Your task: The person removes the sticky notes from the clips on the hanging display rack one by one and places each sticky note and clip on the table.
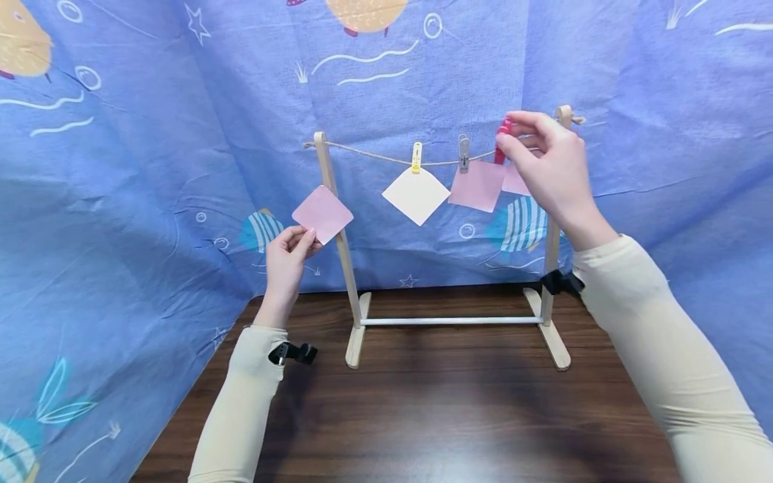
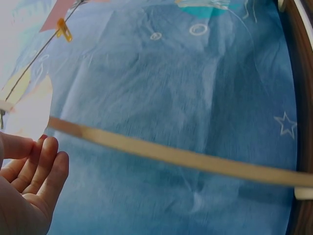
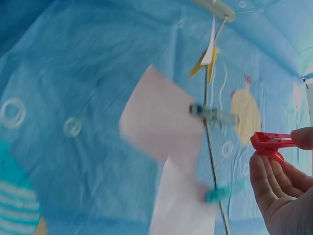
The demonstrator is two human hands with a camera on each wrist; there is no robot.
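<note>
My left hand pinches the lower corner of a pink square paper in front of the left post. Up by the right end of the string, my right hand pinches a red clothespin; the right wrist view shows it apart from the string. A yellow clothespin holds a cream paper on the string. Right of it, a grey clothespin holds a pink paper. Another pink paper, partly behind my right hand, hangs by a teal clothespin.
The string runs between a left wooden post and a right wooden post. A white bar joins their feet on the dark wooden table. Blue fish-patterned cloth hangs close behind and to the sides.
</note>
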